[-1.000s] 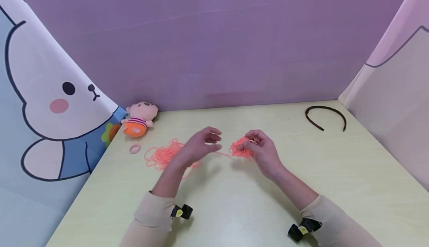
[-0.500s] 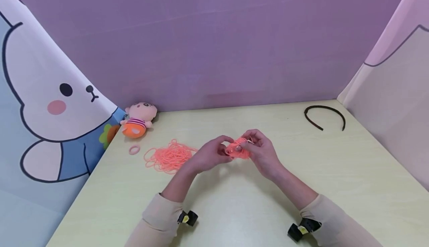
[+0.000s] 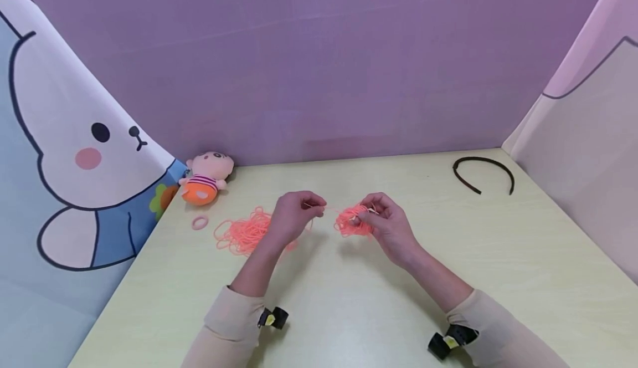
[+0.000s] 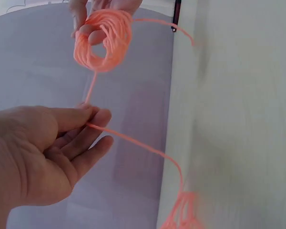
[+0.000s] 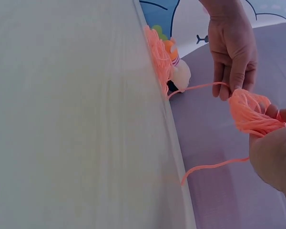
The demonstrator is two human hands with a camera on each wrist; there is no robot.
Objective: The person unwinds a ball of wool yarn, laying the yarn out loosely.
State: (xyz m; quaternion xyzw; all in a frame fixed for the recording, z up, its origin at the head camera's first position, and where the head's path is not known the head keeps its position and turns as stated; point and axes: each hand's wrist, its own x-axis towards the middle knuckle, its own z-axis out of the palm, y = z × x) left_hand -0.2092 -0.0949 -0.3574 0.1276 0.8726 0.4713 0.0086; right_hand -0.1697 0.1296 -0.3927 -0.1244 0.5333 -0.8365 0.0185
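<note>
My right hand holds a small coil of coral-pink cord, its fingers and thumb gripping one side of the loops. In the left wrist view the coil is a ring with an open centre, and a short loose end trails from it. My left hand pinches the single strand of cord between thumb and fingertips, a little to the left of the coil. From there the strand runs down to a loose tangled pile of the same cord on the table, partly hidden behind my left forearm.
A plush toy in a striped top and orange bottoms sits at the table's back left corner. In front of it lies a pink hair tie. At the back right is a dark headband. A purple cloth backs the pale table.
My left hand came in to the coil, then drew back left and slightly up, now pinching the strand. My right hand has stayed nearly in place with the coil.
</note>
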